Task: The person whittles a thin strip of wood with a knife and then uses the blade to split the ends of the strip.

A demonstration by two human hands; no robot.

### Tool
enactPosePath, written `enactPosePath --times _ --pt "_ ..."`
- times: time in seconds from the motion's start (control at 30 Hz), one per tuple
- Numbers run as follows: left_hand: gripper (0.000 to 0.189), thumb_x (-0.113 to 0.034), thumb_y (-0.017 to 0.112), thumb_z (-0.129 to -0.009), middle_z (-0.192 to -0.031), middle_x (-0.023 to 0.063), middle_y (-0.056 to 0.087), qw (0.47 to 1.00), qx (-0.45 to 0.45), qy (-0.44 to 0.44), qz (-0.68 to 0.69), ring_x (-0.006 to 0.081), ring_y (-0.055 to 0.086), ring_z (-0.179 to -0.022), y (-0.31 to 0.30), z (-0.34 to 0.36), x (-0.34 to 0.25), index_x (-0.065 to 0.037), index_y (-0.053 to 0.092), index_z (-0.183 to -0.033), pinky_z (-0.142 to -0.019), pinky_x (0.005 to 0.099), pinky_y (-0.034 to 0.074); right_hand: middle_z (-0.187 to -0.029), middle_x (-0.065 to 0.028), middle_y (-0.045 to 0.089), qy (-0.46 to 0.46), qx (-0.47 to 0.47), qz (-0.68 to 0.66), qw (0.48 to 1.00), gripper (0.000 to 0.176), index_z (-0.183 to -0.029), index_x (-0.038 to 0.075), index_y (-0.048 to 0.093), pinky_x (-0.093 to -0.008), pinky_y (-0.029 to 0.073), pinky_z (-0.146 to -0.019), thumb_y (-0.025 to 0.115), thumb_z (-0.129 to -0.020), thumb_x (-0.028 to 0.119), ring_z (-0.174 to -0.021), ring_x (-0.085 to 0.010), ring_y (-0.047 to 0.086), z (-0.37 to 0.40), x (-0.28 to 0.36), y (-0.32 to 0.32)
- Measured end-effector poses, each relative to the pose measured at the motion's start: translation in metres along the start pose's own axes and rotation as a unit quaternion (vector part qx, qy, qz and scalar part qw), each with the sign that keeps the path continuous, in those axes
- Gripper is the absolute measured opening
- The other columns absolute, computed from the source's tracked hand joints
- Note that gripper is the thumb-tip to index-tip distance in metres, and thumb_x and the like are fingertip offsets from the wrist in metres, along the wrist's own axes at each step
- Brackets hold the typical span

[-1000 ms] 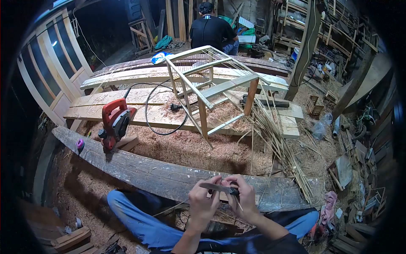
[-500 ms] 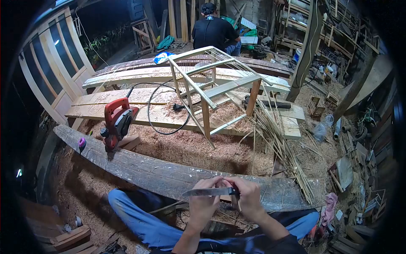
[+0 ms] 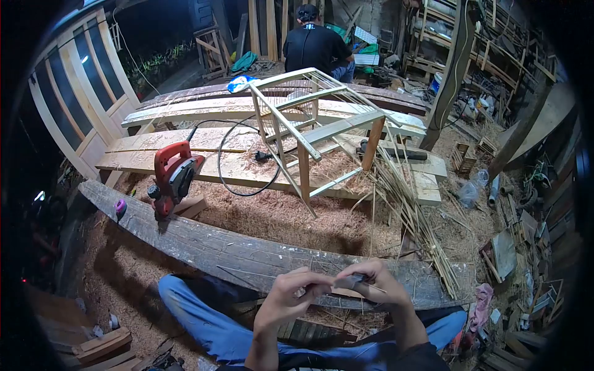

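My left hand (image 3: 294,295) is closed, thumb and fingers pinched around a thin bamboo strip (image 3: 238,272) that sticks out to the left over the old plank. Close beside it, my right hand (image 3: 374,281) is closed on a knife (image 3: 348,281), whose blade now looks short and points toward the left fingertips. Both hands are above the near edge of the weathered plank (image 3: 247,256), over my lap. A bundle of thin bamboo strips (image 3: 408,210) leans on the plank to the right. Behind it stands a wooden cage frame (image 3: 337,131) with thin bars.
A red electric planer (image 3: 173,176) and a purple roll (image 3: 120,208) rest on the plank's left part. The planer's black cable loops over pale boards (image 3: 148,145). Shavings (image 3: 278,216) cover the floor. A person (image 3: 315,46) sits at the back, facing away. A wooden post (image 3: 451,74) rises at right.
The knife has turned from lying broadside across my left hand to pointing between the hands. My hands have moved slightly apart, and the strip now extends further up and left.
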State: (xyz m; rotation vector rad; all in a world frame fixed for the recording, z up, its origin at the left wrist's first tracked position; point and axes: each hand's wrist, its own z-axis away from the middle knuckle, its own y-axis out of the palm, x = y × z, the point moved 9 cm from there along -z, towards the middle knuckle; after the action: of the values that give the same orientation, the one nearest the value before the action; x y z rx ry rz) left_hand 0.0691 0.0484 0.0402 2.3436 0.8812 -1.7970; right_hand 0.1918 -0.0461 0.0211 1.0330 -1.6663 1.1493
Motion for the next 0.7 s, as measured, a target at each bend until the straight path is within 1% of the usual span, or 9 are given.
enactPosePath --times 0.07,0.13,0.17,0.27,0.33,0.4,0.43,0.6,0.7 --pt "0.022 0.003 0.074 -0.087 -0.087 0.009 0.072 1.0 -0.02 -0.013 -0.011 0.0191 0.067 -0.076 0.005 0.0 0.002 -0.002 0.074 -0.108 -0.067 0.0316 0.053 -0.079 -0.0024 0.07 0.033 -0.01 -0.021 0.999 0.019 -0.105 0.002 0.073 -0.0284 0.044 -0.062 0.069 -0.097 0.019 -0.069 -0.0094 0.059 -0.002 -0.004 0.006" --pt "0.02 0.002 0.072 -0.089 -0.084 0.0106 0.071 0.984 -0.168 -0.016 -0.057 0.0194 0.067 -0.071 -0.005 0.002 0.001 -0.002 0.074 -0.109 -0.064 0.0309 0.052 -0.072 0.0045 0.059 0.112 -0.077 -0.137 0.981 0.028 -0.106 0.002 0.072 -0.0242 0.037 -0.054 0.061 -0.105 0.028 -0.062 -0.0035 0.048 -0.001 -0.024 0.011" --pt "0.019 0.001 0.071 -0.091 -0.083 0.0124 0.07 0.979 -0.19 -0.02 -0.076 0.0205 0.067 -0.069 -0.004 0.002 -0.002 -0.002 0.073 -0.109 -0.062 0.0305 0.052 -0.072 0.0069 0.053 0.135 -0.087 -0.227 0.961 0.027 -0.108 0.002 0.071 -0.0218 0.03 -0.051 0.06 -0.106 0.027 -0.058 -0.0012 0.042 0.0 -0.028 0.019" --pt "0.019 0.0 0.071 -0.091 -0.083 0.0126 0.069 0.967 -0.233 -0.023 -0.101 0.0216 0.068 -0.071 0.001 0.007 0.0 -0.002 0.072 -0.11 -0.063 0.0312 0.053 -0.074 0.0058 0.054 0.13 -0.14 -0.304 0.933 0.027 -0.107 0.001 0.07 -0.0216 0.031 -0.051 0.06 -0.106 0.026 -0.058 -0.0011 0.042 0.002 -0.029 0.026" --pt "0.018 0.0 0.071 -0.092 -0.084 0.0134 0.07 0.966 -0.239 -0.033 -0.097 0.0227 0.069 -0.072 0.004 0.009 0.002 -0.002 0.072 -0.11 -0.064 0.0319 0.053 -0.075 0.0055 0.055 0.131 -0.138 -0.293 0.937 0.026 -0.107 0.001 0.07 -0.0219 0.033 -0.052 0.06 -0.106 0.026 -0.059 -0.0019 0.044 0.003 -0.026 0.025" --pt "0.018 -0.001 0.071 -0.092 -0.086 0.0142 0.071 0.963 -0.249 -0.043 -0.093 0.0238 0.07 -0.074 0.007 0.012 0.005 -0.001 0.072 -0.11 -0.064 0.0326 0.054 -0.076 0.0036 0.059 0.076 -0.162 -0.145 0.973 0.026 -0.109 0.001 0.07 -0.0234 0.038 -0.054 0.061 -0.105 0.025 -0.062 -0.0045 0.049 0.002 -0.013 0.015" --pt "0.018 0.0 0.07 -0.092 -0.089 0.0151 0.072 0.959 -0.262 -0.036 -0.098 0.0246 0.072 -0.078 0.008 0.014 0.006 -0.001 0.071 -0.11 -0.066 0.0328 0.055 -0.076 0.0036 0.059 0.075 -0.162 -0.144 0.973 0.026 -0.109 0.001 0.07 -0.0234 0.038 -0.054 0.061 -0.105 0.025 -0.062 -0.0045 0.049 0.002 -0.013 0.016" --pt "0.024 0.006 0.066 -0.089 -0.098 0.0178 0.074 0.958 -0.264 -0.08 -0.073 0.0268 0.075 -0.09 0.01 0.016 0.012 0.002 0.07 -0.112 -0.074 0.0339 0.057 -0.08 -0.0119 0.068 0.012 -0.196 0.077 0.977 0.021 -0.112 0.001 0.069 -0.0293 0.047 -0.058 0.065 -0.101 0.018 -0.064 -0.0142 0.062 0.002 0.007 0.009" --pt "0.031 0.01 0.062 -0.085 -0.1 0.0187 0.074 0.958 -0.263 -0.096 -0.053 0.0275 0.075 -0.093 0.009 0.018 0.022 0.003 0.069 -0.114 -0.079 0.0339 0.057 -0.079 -0.0174 0.068 -0.012 -0.199 0.105 0.974 0.018 -0.111 0.002 0.07 -0.0332 0.048 -0.056 0.067 -0.098 0.015 -0.063 -0.0214 0.068 0.001 0.009 0.008"
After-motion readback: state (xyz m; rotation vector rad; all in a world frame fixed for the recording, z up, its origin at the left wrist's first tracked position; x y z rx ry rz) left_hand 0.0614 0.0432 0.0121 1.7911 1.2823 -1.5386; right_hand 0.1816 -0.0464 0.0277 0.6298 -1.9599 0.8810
